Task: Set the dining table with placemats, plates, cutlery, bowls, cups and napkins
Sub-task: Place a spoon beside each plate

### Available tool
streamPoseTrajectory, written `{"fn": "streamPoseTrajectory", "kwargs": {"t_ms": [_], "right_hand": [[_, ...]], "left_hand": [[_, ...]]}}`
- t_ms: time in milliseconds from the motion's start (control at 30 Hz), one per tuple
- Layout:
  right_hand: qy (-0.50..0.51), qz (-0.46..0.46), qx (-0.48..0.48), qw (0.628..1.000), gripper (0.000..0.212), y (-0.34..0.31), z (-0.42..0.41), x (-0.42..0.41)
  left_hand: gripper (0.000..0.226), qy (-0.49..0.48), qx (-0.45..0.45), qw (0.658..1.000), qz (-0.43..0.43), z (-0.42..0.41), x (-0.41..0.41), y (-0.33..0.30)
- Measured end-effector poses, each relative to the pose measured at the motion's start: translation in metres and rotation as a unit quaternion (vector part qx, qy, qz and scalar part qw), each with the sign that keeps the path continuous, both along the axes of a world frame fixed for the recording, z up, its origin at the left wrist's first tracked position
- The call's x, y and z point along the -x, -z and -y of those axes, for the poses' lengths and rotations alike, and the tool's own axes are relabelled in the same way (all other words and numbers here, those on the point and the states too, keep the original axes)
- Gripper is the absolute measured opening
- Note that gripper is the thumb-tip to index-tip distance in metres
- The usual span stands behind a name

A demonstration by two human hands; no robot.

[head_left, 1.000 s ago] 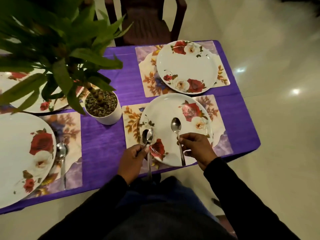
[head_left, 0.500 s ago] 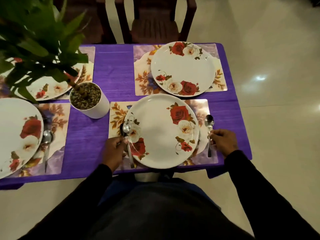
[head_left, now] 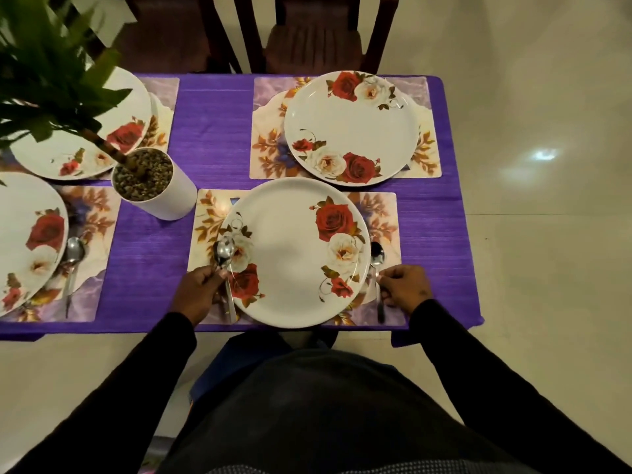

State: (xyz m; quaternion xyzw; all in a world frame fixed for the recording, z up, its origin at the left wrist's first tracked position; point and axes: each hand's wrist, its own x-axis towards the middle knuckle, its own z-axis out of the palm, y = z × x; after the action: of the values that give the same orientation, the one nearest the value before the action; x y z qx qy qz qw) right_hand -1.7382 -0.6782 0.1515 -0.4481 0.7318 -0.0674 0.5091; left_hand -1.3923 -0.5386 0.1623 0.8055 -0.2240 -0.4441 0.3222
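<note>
A white rose-patterned plate (head_left: 290,254) lies on a floral placemat (head_left: 383,213) at the near edge of the purple table (head_left: 212,124). My left hand (head_left: 196,292) grips spoons (head_left: 224,251) at the plate's left rim, their bowls pointing away from me. My right hand (head_left: 405,289) pinches the handle of one spoon (head_left: 376,260) that lies on the placemat just right of the plate. A second plate (head_left: 349,128) sits on its own placemat (head_left: 270,142) at the far side.
A white pot (head_left: 164,196) with pebbles and a leafy plant stands left of centre. Two more plates (head_left: 20,241) (head_left: 85,155) sit on placemats at the left, with a spoon (head_left: 71,265) beside the near one. Dark chairs (head_left: 314,39) stand beyond the table.
My right hand carried its spoon from over the plate to the placemat on the plate's right and lowered it there. My left hand stayed at the plate's left rim with its spoons.
</note>
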Motion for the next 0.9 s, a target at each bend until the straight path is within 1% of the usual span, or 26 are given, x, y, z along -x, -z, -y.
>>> {"fn": "streamPoseTrajectory", "kwargs": {"t_ms": [133, 233, 333, 400, 500, 700, 900], "right_hand": [[-0.003, -0.014, 0.016, 1.000, 0.015, -0.003, -0.004, -0.003], [-0.026, -0.012, 0.039, 0.999, 0.014, -0.005, -0.006, -0.004], [-0.030, -0.021, 0.054, 0.998, 0.004, -0.001, -0.006, -0.004], [-0.034, -0.030, 0.066, 0.997, 0.001, -0.001, -0.007, -0.005], [-0.044, -0.045, 0.084, 0.994, 0.004, 0.001, -0.009, -0.005], [-0.033, -0.030, 0.082, 0.996, 0.001, 0.006, -0.008, -0.004], [-0.026, -0.033, 0.091, 0.995, 0.006, 0.006, -0.009, -0.006]], "left_hand": [[0.019, -0.011, 0.005, 1.000, 0.006, -0.002, -0.002, 0.007], [0.019, -0.015, 0.007, 1.000, 0.022, -0.004, -0.001, 0.011], [0.019, -0.026, 0.013, 0.999, 0.031, -0.006, 0.001, 0.012], [0.019, -0.033, 0.017, 0.999, 0.035, -0.006, 0.003, 0.014], [0.020, -0.041, 0.023, 0.998, 0.034, -0.007, 0.006, 0.014], [0.023, -0.056, 0.030, 0.997, 0.035, -0.009, 0.005, 0.018], [0.025, -0.060, 0.033, 0.996, 0.050, -0.009, 0.007, 0.019]]}}
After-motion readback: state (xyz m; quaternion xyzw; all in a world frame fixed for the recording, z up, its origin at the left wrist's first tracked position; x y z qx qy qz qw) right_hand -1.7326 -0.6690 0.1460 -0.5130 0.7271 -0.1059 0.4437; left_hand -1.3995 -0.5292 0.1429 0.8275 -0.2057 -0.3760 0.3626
